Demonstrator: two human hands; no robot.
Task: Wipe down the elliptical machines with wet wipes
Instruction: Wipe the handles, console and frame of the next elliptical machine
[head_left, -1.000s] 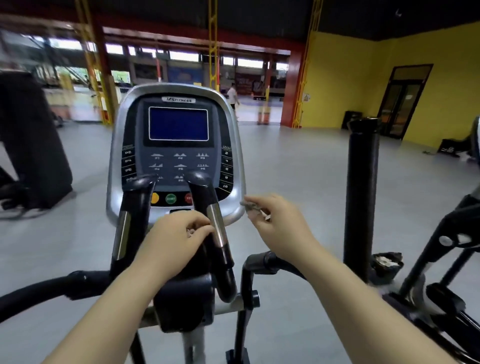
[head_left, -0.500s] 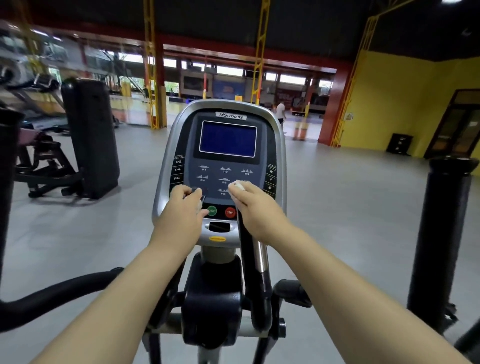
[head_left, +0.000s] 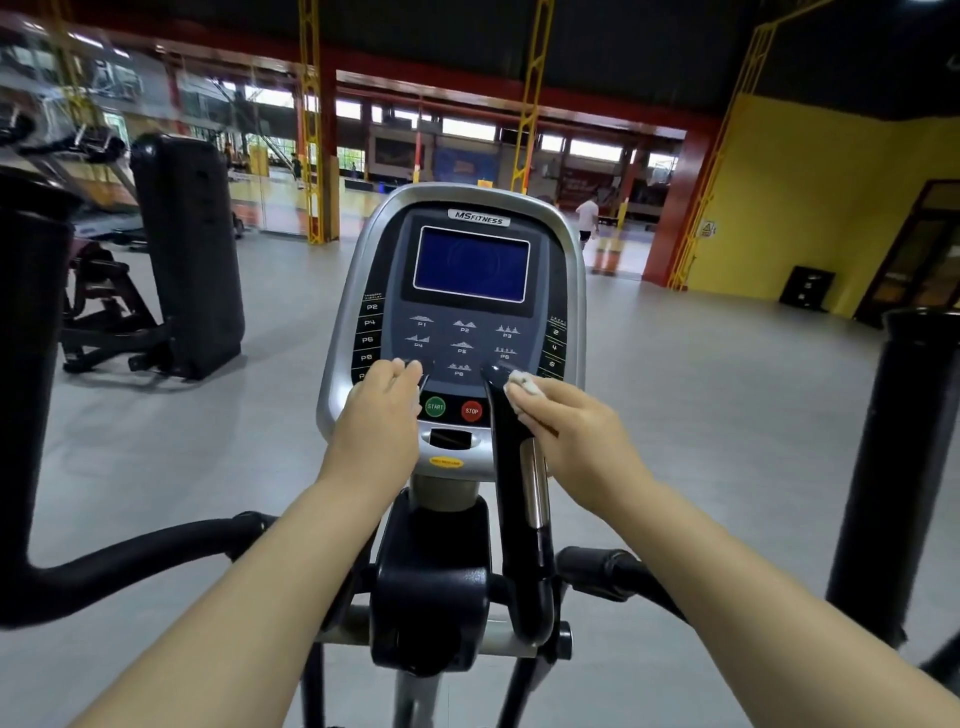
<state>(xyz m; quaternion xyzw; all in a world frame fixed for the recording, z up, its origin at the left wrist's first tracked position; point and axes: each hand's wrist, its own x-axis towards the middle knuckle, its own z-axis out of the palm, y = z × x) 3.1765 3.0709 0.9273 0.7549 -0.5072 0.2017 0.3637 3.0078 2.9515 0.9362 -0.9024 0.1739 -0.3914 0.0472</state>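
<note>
Fingers (head_left: 525, 404) of your right hand (head_left: 576, 431) pinch a crumpled white wet wipe (head_left: 522, 383) against the top of the black handlebar grip with the chrome strip (head_left: 508, 441). Your left hand (head_left: 376, 415) is curled round the other black grip (head_left: 425, 367), and the silver elliptical console with the blue screen (head_left: 470, 265) is just beyond both sets of knuckles.

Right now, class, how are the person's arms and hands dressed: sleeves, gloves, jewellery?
The left hand and right hand wear no gloves; no rings, watch or bands show. The left arm and right arm are bare to the frame edge: no sleeves in view.
</note>
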